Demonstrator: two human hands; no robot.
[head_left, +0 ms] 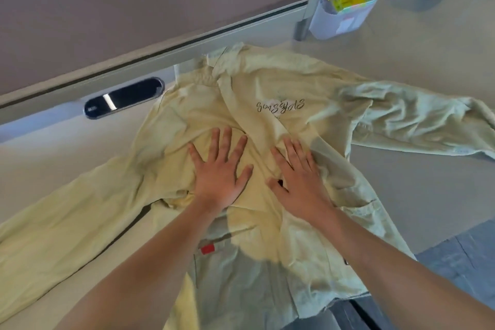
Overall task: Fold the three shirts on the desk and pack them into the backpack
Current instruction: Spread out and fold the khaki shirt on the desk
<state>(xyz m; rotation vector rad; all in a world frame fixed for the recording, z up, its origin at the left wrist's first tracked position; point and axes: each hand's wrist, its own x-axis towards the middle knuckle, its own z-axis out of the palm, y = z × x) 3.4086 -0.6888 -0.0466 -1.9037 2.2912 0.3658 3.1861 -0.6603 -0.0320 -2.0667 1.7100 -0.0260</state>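
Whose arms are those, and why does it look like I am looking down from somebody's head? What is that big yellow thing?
There is no machine here, only a person. A small camera sits on their head and looks forward and down, so you see their two bare arms as if they were your own.

The big yellow thing is a long-sleeved shirt spread out on a pale desk, with some curly writing on it. One sleeve stretches off to each side. The left hand and the right hand lie flat on the middle of it, fingers straight, pressing the cloth. Neither hand holds anything.

Farther back are a dark oval panel set in the desk and a clear cup with small yellow things inside.
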